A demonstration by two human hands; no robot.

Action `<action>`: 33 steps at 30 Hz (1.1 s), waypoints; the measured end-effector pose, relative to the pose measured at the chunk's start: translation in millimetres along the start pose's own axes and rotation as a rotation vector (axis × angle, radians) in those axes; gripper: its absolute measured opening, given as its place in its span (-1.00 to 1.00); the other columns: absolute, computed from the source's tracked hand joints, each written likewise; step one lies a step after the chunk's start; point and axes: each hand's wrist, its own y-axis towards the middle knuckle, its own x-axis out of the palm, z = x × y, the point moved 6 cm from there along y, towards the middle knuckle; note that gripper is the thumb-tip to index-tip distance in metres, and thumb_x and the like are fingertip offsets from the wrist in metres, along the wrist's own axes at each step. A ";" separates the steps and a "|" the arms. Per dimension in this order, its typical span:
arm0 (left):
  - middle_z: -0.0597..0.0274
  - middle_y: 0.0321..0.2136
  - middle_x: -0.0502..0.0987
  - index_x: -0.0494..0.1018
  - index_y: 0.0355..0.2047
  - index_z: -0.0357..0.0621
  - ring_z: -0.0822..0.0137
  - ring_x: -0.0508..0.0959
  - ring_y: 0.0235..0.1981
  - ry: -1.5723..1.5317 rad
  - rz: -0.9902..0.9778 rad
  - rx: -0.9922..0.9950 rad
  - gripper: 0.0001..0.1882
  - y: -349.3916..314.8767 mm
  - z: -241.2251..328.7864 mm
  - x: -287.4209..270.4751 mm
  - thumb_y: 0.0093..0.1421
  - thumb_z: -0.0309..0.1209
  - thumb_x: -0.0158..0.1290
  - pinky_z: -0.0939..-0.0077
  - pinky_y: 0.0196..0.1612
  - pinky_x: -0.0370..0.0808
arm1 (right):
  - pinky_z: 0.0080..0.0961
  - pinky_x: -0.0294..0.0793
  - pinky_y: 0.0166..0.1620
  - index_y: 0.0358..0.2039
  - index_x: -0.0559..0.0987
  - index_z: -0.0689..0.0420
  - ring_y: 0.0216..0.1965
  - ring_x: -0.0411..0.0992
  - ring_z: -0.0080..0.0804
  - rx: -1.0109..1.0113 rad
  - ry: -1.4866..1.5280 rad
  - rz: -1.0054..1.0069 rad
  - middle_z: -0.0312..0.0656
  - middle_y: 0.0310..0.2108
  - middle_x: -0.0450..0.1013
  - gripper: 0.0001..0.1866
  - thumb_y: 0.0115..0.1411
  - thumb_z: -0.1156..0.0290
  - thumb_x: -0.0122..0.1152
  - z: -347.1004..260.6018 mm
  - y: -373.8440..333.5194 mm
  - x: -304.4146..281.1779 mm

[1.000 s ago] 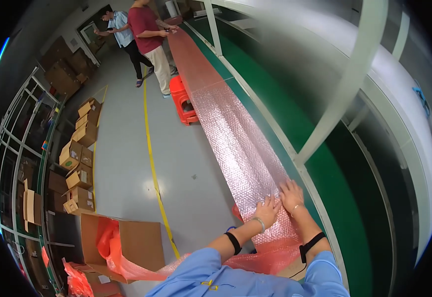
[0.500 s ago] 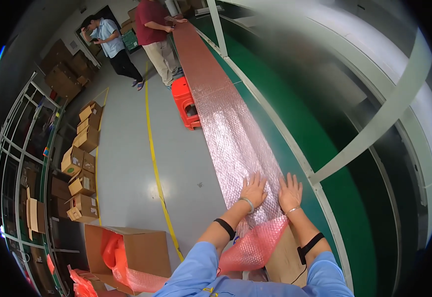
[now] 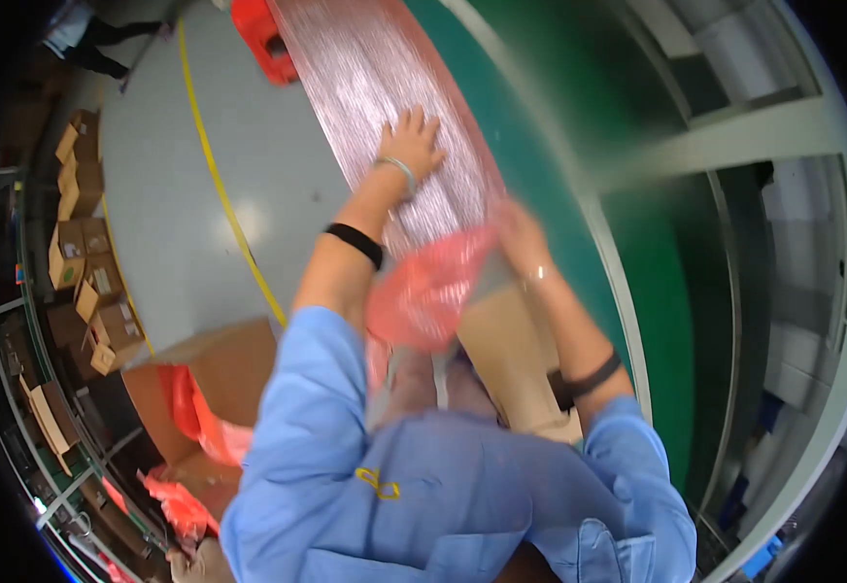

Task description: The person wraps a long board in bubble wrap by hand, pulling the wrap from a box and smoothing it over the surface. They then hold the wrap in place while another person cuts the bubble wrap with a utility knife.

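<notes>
A long sheet of pink bubble wrap (image 3: 360,97) covers the table ahead, its surface shiny with glare. Its near end (image 3: 423,296) hangs over the table's front edge, toward my body. My left hand (image 3: 411,151) lies flat on the sheet with its fingers spread. At the right edge of the wrap, by the near corner, is my right hand (image 3: 521,238). Motion blurs its fingers, so whether they pinch the film cannot be made out.
A cardboard box (image 3: 220,345) with red plastic film (image 3: 200,413) stands at lower left. A row of open cartons (image 3: 84,248) lines the floor farther left. Beyond the table's left side is a red stool (image 3: 266,41). A pale frame rail (image 3: 603,253) runs along the right.
My view has tipped down toward my body. My right hand has shifted from lying flat on the wrap to its right edge. The left hand stays flat on the sheet.
</notes>
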 end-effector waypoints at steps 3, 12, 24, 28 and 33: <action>0.00 0.19 0.03 0.09 0.15 -0.03 0.01 -0.03 0.23 -0.029 0.037 0.106 -0.38 -85.9 -0.2 12.9 0.10 -0.12 -0.06 -0.02 0.16 0.03 | -0.60 0.31 -0.64 -0.30 0.51 0.12 -0.67 0.31 -0.59 0.382 0.176 -0.080 -0.29 -0.61 0.37 -0.79 0.04 0.53 -0.04 10.9 21.3 -0.4; -0.02 0.01 0.31 0.16 0.13 -0.14 0.20 0.27 0.10 -1.246 -0.514 -0.626 -0.28 -318.5 16.4 128.3 0.01 -0.17 0.15 0.30 0.12 0.19 | -0.67 0.25 -0.73 -0.45 0.55 0.08 -0.77 0.22 -0.64 0.291 0.165 -0.108 -0.37 -0.71 0.33 -0.82 0.04 0.52 -0.07 32.2 42.1 8.6; 0.18 -0.10 0.43 0.27 0.01 -0.31 0.40 0.40 -0.08 -1.518 -0.788 -0.247 -0.39 -260.3 17.7 107.1 0.03 -0.22 0.15 0.48 0.02 0.30 | -0.47 0.38 -0.41 -0.58 0.58 0.07 -0.54 0.41 -0.38 0.203 -0.180 -0.057 -0.18 -0.59 0.48 -0.82 -0.03 0.45 -0.03 34.8 56.2 3.1; 0.17 -0.28 0.53 0.37 -0.09 -0.22 0.33 0.53 -0.32 -1.192 -0.723 -0.145 -0.56 -321.4 15.7 75.6 0.04 -0.28 0.12 0.46 -0.22 0.45 | -0.47 0.39 -0.32 -0.58 0.58 0.07 -0.44 0.45 -0.26 0.330 -0.066 -0.022 -0.13 -0.51 0.50 -0.81 -0.03 0.43 -0.04 32.3 55.3 6.1; -0.09 -0.40 0.49 0.38 -0.13 -0.05 -0.01 0.52 -0.47 -0.642 -0.288 0.078 -0.66 -343.6 86.3 -15.2 0.02 -0.41 0.02 0.26 -0.42 0.47 | -0.45 0.41 -0.39 -0.50 0.54 0.14 -0.58 0.40 -0.31 0.315 -0.135 -0.069 -0.17 -0.62 0.43 -0.80 -0.03 0.32 0.02 19.4 38.0 0.4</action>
